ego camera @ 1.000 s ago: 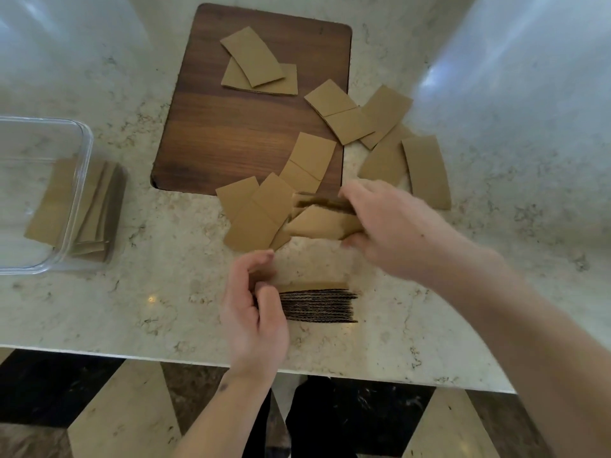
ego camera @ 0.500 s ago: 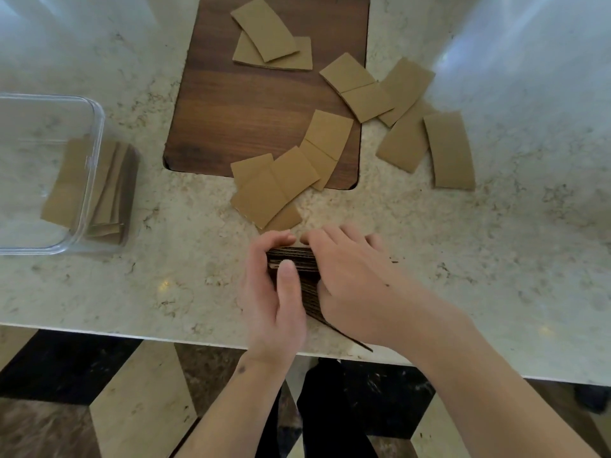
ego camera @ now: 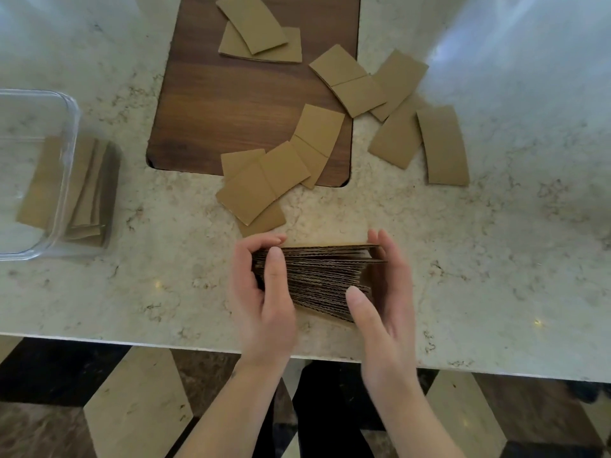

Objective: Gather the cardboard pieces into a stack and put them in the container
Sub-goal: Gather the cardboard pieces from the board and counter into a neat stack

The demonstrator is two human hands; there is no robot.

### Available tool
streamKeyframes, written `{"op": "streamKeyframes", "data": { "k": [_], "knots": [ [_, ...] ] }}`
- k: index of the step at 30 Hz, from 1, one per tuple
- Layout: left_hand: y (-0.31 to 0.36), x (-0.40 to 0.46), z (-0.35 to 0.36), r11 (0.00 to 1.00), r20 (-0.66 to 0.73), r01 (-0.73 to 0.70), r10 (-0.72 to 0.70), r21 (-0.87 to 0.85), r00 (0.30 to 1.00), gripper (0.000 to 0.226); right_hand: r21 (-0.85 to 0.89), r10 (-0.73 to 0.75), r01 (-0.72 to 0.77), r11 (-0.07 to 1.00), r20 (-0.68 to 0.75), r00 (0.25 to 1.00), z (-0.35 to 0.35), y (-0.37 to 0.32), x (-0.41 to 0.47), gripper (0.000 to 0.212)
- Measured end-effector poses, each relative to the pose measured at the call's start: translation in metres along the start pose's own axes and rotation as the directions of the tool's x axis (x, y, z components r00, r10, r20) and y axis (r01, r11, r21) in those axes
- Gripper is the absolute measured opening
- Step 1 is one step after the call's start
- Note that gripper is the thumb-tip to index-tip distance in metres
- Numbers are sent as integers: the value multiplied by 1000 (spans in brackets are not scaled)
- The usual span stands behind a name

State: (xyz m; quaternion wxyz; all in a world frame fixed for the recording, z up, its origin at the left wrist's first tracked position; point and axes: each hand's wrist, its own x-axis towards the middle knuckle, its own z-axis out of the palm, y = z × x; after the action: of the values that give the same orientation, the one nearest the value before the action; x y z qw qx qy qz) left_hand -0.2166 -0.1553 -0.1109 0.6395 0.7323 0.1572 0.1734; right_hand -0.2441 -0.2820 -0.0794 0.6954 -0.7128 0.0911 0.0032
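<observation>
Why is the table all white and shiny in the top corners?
Head view: bright glare washes out the marble counter at the top right and top left; the clear container also looks hazy; the wide lens bends the counter's near edge; the right hand is slightly blurred.

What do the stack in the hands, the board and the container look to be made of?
Stack: corrugated cardboard, matte brown; wavy fluting shows along the edges. Board: apparently wood, dark brown with a smooth finish and visible grain. Container: clear, probably plastic; the pieces inside show through its wall.
</observation>
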Motion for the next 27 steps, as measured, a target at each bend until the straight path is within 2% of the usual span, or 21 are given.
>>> {"op": "streamKeyframes", "data": {
  "k": [3, 7, 9, 11, 16, 19, 22, 25, 27],
  "knots": [
    [2, -1, -1, 999, -1, 9, -9, -41, 1000, 23, 57, -15, 21, 998, -91, 996, 15, 2, 0, 61],
    [10, -3, 0, 994, 4, 55, -55, -92, 998, 23, 115, 7, 21, 993, -240, 971, 23, -4, 10, 32],
    [16, -5, 2, 995, 15, 27, -26, -100, 1000, 23, 137, -7, 47, 989, -283, 959, 19, -6, 16, 22],
    [19, -5, 4, 994, 40, -19, 24, -105, 999, 22, 131, -17, 56, 990, -280, 960, 13, -7, 20, 24],
    [10, -8, -2, 998, 104, -61, 64, -35, 993, 25, 83, 10, 6, 997, -193, 981, -3, 1, 19, 44],
    [6, -10, -1, 999, 69, -38, 39, -16, 997, 23, 77, -20, 32, 996, -152, 988, 0, 5, 20, 41],
    [8, -8, 11, 997, -14, 77, -77, -19, 997, 21, 128, 40, -4, 992, -284, 958, 9, 5, 27, 17],
    [13, 0, 20, 992, -60, 118, -120, -41, 991, 20, 186, 144, -71, 980, -418, 897, 19, 4, 40, 17],
    [14, 5, 23, 991, -105, 125, -130, -54, 986, 15, 236, 168, -60, 970, -466, 869, 23, 4, 44, 10]
  ]
}}
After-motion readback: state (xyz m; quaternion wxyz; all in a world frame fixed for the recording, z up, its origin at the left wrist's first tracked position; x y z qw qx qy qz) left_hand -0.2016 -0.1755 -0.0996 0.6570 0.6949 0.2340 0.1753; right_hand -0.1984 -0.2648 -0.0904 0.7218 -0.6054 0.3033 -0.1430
